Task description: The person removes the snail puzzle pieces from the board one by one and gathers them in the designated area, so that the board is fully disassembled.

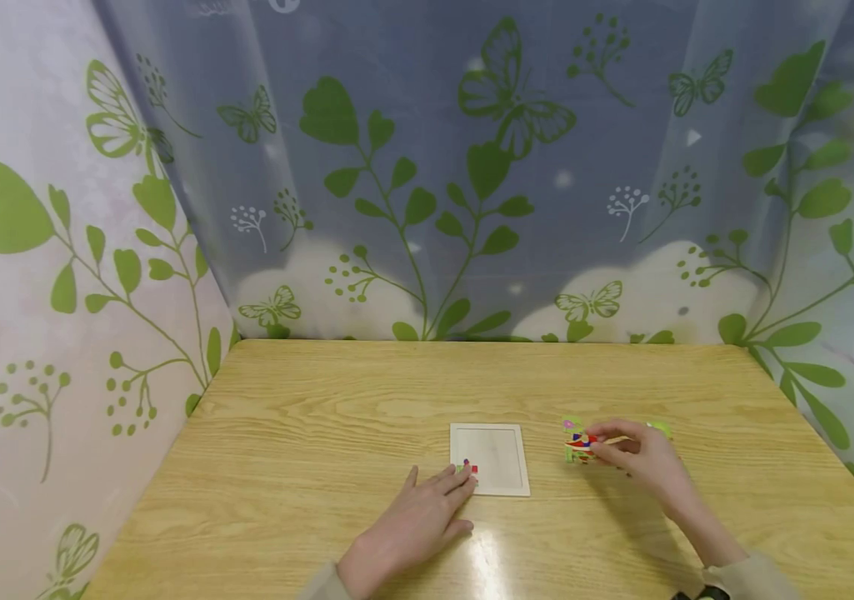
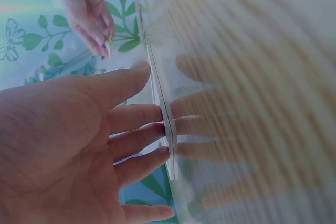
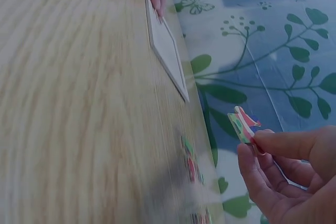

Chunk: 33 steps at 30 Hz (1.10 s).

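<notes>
A white puzzle tray (image 1: pixel 501 427) with a raised rim lies flat on the table. My left hand (image 1: pixel 427 512) rests with its straight fingers over the tray's near left corner. Beneath and beside its fingertips, a small colourful puzzle piece (image 1: pixel 475 469) shows inside the tray, partly covered. To the right of the tray, my right hand (image 1: pixel 647 462) pinches a red, green and blue puzzle piece (image 3: pixel 243 125) between thumb and fingers, raised above the table. More puzzle pieces (image 3: pixel 191 159) lie below that hand, partly hidden by it in the head view.
The wooden table (image 1: pixel 322 400) reaches back to a blue curtain (image 1: pixel 427 167) printed with green leaves and butterflies. Pale printed curtains (image 1: pixel 37 317) stand at the sides. A dark watch (image 1: pixel 710 592) shows at the right sleeve.
</notes>
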Tool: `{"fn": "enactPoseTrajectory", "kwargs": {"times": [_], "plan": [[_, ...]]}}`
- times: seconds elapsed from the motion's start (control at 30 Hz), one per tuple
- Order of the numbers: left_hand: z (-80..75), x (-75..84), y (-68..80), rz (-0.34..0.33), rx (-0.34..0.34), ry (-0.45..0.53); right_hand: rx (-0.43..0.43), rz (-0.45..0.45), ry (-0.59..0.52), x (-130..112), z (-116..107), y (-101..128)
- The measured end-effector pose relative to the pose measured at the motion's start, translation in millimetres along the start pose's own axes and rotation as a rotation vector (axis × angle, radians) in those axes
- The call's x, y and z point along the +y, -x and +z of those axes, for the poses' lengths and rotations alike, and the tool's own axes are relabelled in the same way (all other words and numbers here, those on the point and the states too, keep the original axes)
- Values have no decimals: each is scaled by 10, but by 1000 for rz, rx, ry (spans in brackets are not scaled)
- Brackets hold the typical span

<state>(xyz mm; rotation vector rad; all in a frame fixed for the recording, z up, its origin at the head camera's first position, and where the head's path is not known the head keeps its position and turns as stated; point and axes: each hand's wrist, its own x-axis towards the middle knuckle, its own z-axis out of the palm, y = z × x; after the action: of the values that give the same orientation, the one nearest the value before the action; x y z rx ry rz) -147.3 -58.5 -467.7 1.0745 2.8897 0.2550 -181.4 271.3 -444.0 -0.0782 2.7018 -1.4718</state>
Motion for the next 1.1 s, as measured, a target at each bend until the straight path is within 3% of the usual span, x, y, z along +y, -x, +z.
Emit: {"fn": "enactPoseTrajectory", "kwargs": {"times": [0.2, 0.43, 0.8, 1.1], "plan": [[-14, 6, 2, 3, 5, 8, -6, 5, 47, 156, -188, 136], [-23, 13, 7, 5, 9, 5, -27, 10, 11, 305, -283, 242], [-20, 11, 11, 4, 1, 15, -40, -28, 301, 404, -287, 365], [-11, -1, 23, 9, 10, -2, -25, -24, 398, 391, -273, 389]]}}
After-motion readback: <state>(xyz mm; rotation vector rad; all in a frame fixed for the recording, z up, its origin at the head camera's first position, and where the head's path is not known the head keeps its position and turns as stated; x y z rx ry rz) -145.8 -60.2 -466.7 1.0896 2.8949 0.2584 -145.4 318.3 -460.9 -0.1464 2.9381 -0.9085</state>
